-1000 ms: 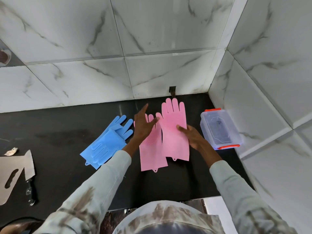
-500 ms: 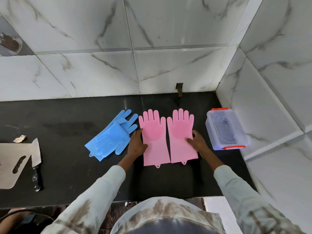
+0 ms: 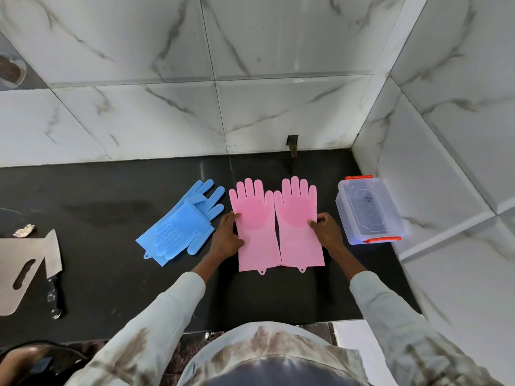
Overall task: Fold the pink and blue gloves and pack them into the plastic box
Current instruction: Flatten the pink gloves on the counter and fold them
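Now our left hand (image 3: 226, 238) and right hand (image 3: 326, 232) pinch the outer edges of the pink gloves (image 3: 276, 227), flat mid-counter left of the plastic box (image 3: 367, 210); we should fold fingertips toward cuffs, keeping edges aligned.

Pink gloves (image 3: 274, 227) spread apart, now flat side by side.
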